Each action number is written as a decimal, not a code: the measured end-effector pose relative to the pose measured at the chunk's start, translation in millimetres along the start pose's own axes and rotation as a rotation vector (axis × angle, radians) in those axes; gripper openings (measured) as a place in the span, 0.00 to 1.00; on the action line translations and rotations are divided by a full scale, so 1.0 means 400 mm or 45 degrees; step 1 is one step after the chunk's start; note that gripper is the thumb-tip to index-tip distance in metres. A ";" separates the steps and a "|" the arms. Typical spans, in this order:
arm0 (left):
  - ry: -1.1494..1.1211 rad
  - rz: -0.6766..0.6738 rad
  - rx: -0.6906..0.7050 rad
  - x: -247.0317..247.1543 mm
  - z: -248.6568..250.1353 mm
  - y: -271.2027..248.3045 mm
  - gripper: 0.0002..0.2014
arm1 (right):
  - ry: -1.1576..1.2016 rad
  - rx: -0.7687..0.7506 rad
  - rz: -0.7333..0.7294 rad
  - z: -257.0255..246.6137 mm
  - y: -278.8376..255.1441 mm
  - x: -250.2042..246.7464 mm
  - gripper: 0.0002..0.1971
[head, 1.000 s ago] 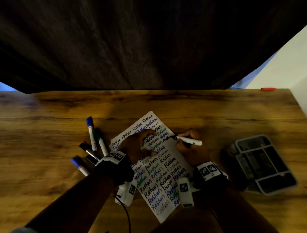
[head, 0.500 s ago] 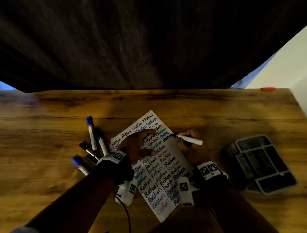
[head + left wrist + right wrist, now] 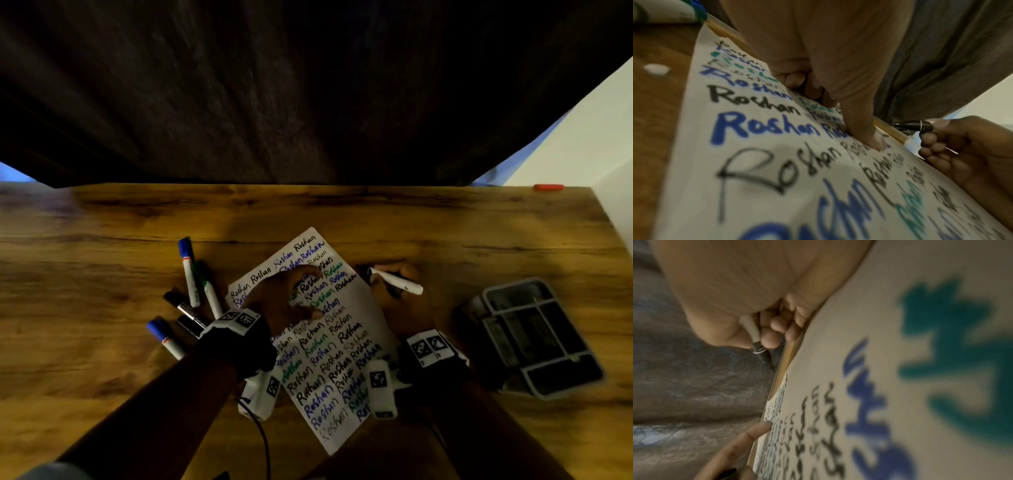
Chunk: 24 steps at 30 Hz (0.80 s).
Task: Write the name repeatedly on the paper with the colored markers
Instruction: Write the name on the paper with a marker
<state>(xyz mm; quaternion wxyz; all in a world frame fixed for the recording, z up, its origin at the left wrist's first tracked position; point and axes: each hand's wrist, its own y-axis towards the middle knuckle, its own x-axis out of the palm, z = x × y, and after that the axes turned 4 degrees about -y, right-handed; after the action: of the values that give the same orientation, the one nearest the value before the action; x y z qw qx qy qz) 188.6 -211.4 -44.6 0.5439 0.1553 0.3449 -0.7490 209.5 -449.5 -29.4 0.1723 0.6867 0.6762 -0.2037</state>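
Note:
A white paper (image 3: 342,342) covered with the name in black, blue and green lies slanted on the wooden table (image 3: 102,274). My left hand (image 3: 287,301) presses it down with thumb and forefinger (image 3: 863,129). Its curled fingers hold a small dark thing (image 3: 807,87) that looks like a marker cap. My right hand (image 3: 400,305) grips an uncapped black marker (image 3: 400,283) with a white barrel. The marker's tip (image 3: 898,125) hangs just past the paper's right edge, off the sheet. The wrist views show the lettering on the paper (image 3: 879,353) close and blurred.
Left of the paper lie several capped markers: a blue one (image 3: 187,267), a green one (image 3: 209,291), a black one (image 3: 183,306) and another blue one (image 3: 164,337). A grey divided tray (image 3: 513,285) sits at the right. A dark curtain (image 3: 308,85) hangs behind the table.
My right hand has drawn the marker tip from the end of a black name on the sheet to the right, off the paper's edge. The left hand has stayed put.

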 end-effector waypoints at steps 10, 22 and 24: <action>-0.108 -0.003 -0.120 -0.026 0.051 -0.025 0.60 | 0.265 -0.159 -0.117 -0.046 0.010 -0.057 0.06; -0.378 0.290 0.322 -0.013 0.149 -0.110 0.46 | 0.225 -0.359 -0.291 -0.239 -0.101 -0.137 0.12; -0.356 0.293 0.347 -0.010 0.170 -0.127 0.44 | 0.215 -0.451 -0.276 -0.252 -0.113 -0.139 0.04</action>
<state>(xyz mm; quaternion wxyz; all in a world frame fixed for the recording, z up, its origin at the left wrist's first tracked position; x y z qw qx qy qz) 153.0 -246.6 24.1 0.6423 0.1603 0.1419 -0.7359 168.7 -444.5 87.4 0.2102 0.5837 0.7832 -0.0407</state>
